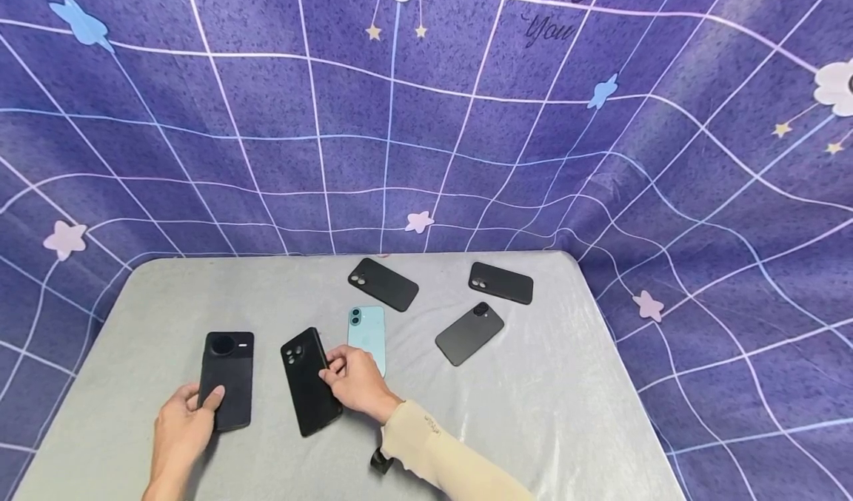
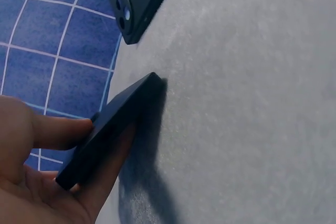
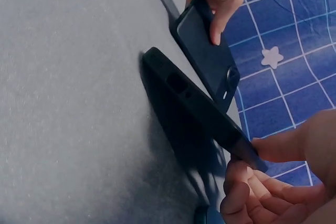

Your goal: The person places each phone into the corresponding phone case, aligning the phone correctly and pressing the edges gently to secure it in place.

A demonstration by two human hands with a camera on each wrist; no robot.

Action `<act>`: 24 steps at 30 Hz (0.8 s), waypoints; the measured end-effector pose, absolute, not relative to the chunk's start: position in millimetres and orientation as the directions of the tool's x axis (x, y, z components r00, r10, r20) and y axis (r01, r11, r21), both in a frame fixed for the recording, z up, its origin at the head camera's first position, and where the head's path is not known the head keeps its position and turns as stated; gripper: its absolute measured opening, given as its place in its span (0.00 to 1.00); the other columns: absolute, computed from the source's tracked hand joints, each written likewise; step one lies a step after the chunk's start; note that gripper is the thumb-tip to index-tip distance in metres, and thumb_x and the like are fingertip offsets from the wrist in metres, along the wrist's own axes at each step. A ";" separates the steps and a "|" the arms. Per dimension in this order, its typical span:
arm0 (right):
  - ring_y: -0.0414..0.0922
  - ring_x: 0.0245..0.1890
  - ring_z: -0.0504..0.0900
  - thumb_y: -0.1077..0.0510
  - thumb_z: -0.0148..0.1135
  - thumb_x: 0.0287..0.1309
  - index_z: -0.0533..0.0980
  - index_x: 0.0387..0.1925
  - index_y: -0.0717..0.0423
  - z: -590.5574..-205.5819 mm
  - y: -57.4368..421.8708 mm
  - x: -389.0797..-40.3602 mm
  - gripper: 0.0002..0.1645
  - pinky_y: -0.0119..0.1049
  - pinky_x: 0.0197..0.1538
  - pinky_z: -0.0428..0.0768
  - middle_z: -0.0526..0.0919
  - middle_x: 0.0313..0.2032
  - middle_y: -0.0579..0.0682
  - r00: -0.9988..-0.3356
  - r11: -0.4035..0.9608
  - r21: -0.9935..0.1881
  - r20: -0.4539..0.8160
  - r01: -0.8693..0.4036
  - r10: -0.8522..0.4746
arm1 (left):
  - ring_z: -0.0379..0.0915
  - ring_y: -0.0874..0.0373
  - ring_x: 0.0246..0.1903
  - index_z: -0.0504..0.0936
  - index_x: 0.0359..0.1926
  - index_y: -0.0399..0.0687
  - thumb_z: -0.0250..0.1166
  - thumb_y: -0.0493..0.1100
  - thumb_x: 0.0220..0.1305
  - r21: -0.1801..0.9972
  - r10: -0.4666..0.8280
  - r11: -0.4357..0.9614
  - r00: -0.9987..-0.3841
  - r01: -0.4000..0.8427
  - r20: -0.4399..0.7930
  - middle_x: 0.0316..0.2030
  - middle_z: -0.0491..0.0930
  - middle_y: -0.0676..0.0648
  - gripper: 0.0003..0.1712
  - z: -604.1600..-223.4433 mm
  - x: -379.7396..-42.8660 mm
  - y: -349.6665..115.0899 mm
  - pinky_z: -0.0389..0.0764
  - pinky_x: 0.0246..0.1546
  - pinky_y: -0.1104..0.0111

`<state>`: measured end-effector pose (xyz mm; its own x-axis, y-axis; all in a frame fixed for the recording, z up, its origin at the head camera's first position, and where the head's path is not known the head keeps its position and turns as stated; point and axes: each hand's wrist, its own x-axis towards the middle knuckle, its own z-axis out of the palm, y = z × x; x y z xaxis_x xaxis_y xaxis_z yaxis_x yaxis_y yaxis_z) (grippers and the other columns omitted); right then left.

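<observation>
A purple-blue fabric curtain [image 1: 346, 160] printed with pale grid lines, stars and clouds rises behind the far edge and along the right edge of the tabletop [image 1: 566, 427], which is covered in light grey cloth. A cream fabric sleeve [image 1: 460, 456] crosses the tabletop toward the right hand [image 1: 360, 382]; the left hand [image 1: 183, 427] is nearer the left edge.

The right hand pinches the long side of a black, rectangular phone case [image 1: 309, 382] with camera cutouts, thumb on one face and curled fingers on the other. The case is tilted, left of the tabletop's middle; whether it touches the cloth cannot be told. The left hand grips the lower part of a black, rectangular phone [image 1: 229, 382] with a round camera, thumb on its back and fingers underneath. This phone is also tilted, between the case and the left edge.

A pale teal phone [image 1: 366, 331] lies just beyond the right hand, partly hidden by it. A matte dark grey phone [image 1: 469, 334] lies toward the right edge. One black case with cutouts [image 1: 384, 285] lies near the middle of the far edge, another black case [image 1: 506, 284] near the far right corner. Smallest, a black object [image 1: 380, 462] shows by the sleeve's cuff.
</observation>
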<state>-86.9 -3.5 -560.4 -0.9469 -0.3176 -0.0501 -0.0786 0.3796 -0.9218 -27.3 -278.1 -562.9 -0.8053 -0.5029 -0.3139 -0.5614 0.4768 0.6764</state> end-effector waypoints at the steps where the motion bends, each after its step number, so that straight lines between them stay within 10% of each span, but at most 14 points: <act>1: 0.26 0.22 0.74 0.64 0.73 0.67 0.83 0.46 0.63 -560.1 -3.7 -86.7 0.10 0.21 0.31 0.76 0.83 0.26 0.40 -0.948 0.370 -0.927 -0.061 -0.062 -0.314 | 0.73 0.25 0.61 0.65 0.74 0.24 0.53 0.55 0.84 0.684 -0.500 0.462 -0.803 -0.565 -0.325 0.63 0.75 0.21 0.38 -562.9 -27.5 -278.3 0.70 0.64 0.35; 13: 0.29 0.22 0.73 0.67 0.73 0.65 0.82 0.44 0.63 -558.1 -7.2 -84.2 0.08 0.22 0.29 0.73 0.79 0.24 0.38 -0.946 0.240 -0.967 -0.155 0.086 -0.284 | 0.69 0.32 0.69 0.64 0.76 0.27 0.49 0.53 0.87 0.774 -0.445 0.310 -0.803 -0.553 -0.395 0.71 0.69 0.24 0.35 -567.2 -23.4 -277.9 0.65 0.71 0.40; 20: 0.30 0.23 0.70 0.69 0.71 0.65 0.82 0.45 0.66 -558.0 -8.4 -82.1 0.08 0.21 0.30 0.69 0.75 0.23 0.38 -0.938 0.152 -0.975 -0.200 0.162 -0.282 | 0.69 0.79 0.37 0.70 0.70 0.28 0.51 0.50 0.86 0.781 -0.459 0.323 -0.810 -0.534 -0.364 0.66 0.76 0.26 0.29 -567.5 -19.7 -273.6 0.69 0.54 0.61; 24: 0.29 0.23 0.70 0.70 0.71 0.64 0.83 0.45 0.67 -556.6 -9.3 -81.6 0.09 0.20 0.29 0.68 0.76 0.24 0.38 -0.942 0.127 -0.977 -0.201 0.172 -0.268 | 0.63 0.84 0.32 0.69 0.69 0.26 0.51 0.48 0.86 0.784 -0.454 0.320 -0.812 -0.532 -0.366 0.65 0.76 0.24 0.28 -566.6 -20.2 -272.4 0.67 0.49 0.66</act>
<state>-81.6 -9.3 -556.6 -0.9422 -0.2682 -0.2006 0.1719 0.1268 -0.9769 -20.2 -272.4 -566.6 -0.8125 -0.4538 -0.3660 -0.5318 0.3196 0.7843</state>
